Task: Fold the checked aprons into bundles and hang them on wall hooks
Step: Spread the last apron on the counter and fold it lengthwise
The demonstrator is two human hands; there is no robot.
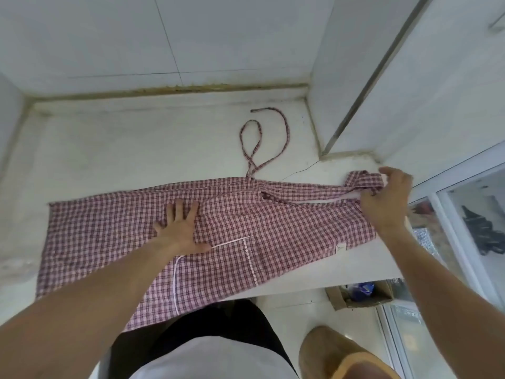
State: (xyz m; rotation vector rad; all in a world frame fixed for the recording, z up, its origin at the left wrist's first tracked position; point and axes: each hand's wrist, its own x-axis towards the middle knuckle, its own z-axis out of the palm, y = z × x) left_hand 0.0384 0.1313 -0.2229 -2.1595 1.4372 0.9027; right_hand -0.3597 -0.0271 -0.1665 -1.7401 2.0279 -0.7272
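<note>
Left hand (180, 228) flat, released, pins checked apron (114, 231) mid-counter; right hand (385, 198) grasps bib end at counter's right edge (keep taut, fold square).

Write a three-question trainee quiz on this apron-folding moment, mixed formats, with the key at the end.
1. True or false: the left hand lies flat, palm down, on the checked apron.
2. Multiple choice: the right hand is
A. pressing flat on the bare counter
B. gripping the apron's bunched right end, slightly raised
C. holding the tie strap
3. Fill in: the tie strap lies looped on the white counter on the ___ side of the apron, touched by neither hand.

Key: 1 true; 2 B; 3 far (wall) side.
</note>
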